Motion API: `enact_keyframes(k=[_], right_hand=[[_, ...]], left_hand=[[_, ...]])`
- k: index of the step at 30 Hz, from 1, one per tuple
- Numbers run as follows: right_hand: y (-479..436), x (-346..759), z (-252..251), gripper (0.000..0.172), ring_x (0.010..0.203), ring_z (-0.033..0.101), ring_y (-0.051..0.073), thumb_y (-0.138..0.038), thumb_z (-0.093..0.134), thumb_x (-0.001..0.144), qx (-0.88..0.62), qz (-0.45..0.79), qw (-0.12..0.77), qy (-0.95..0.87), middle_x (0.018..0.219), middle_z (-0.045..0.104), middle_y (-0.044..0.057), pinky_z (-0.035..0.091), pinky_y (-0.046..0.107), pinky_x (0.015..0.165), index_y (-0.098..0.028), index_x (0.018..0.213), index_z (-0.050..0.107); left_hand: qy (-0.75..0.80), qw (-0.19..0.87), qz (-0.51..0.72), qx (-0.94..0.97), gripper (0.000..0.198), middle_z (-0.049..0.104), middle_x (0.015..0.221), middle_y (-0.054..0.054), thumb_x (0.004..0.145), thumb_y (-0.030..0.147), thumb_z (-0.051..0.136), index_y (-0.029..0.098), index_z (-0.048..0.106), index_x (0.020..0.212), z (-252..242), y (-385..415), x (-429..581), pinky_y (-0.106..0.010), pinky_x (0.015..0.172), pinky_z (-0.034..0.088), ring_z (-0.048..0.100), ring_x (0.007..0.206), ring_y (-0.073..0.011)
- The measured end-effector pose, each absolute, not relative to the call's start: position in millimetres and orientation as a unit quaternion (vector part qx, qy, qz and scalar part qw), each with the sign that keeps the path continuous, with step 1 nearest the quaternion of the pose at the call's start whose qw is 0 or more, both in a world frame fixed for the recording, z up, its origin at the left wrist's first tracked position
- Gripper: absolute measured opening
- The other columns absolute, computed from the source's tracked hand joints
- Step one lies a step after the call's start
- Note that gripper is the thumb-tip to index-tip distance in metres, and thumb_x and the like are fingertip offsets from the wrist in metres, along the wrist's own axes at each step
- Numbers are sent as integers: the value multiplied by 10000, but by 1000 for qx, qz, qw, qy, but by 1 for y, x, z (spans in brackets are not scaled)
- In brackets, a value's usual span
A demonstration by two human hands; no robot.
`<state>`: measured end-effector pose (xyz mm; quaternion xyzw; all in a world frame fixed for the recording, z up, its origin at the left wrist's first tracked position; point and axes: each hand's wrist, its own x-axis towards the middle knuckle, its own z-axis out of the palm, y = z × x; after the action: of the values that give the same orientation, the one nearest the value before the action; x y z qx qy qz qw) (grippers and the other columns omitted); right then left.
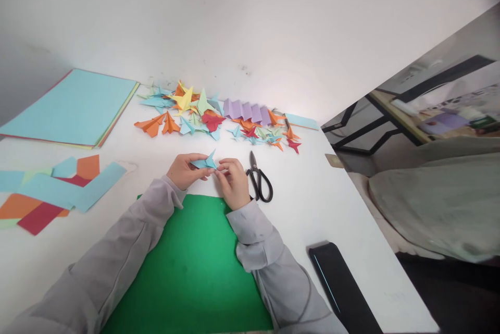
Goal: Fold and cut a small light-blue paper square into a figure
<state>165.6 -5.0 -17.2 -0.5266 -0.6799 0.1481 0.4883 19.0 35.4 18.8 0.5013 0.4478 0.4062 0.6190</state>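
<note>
A small light-blue folded paper figure (209, 161) with pointed tips is held over the far edge of a green sheet (191, 266). My left hand (182, 171) grips its left part between thumb and fingers. At its right end, my right hand (236, 184) closes thumb and fingertips in a pinch on the paper; the exact contact is partly covered by the fingers. Black-handled scissors (258, 176) lie just right of my right hand, blades pointing away from me.
Colourful folded paper pieces (183, 99) are heaped along the wall, beside a pleated purple paper (245, 111). Large coloured sheets (74, 107) are stacked at far left, with cut paper strips (66, 188) nearer. A black oblong object (339, 287) lies by the table's right edge.
</note>
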Motion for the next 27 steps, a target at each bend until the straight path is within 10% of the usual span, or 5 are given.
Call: enact_keyframes(k=[27], right_hand=[[-7, 158, -12, 129, 502, 541, 117, -303, 650, 700, -525, 385, 548, -526, 559, 618, -5, 437, 252, 511, -176, 685, 633]], left_hand=[[395, 660, 376, 517, 310, 643, 554, -32, 509, 327, 769, 87, 684, 686, 20, 38, 13, -266, 529, 556, 605, 518, -131]])
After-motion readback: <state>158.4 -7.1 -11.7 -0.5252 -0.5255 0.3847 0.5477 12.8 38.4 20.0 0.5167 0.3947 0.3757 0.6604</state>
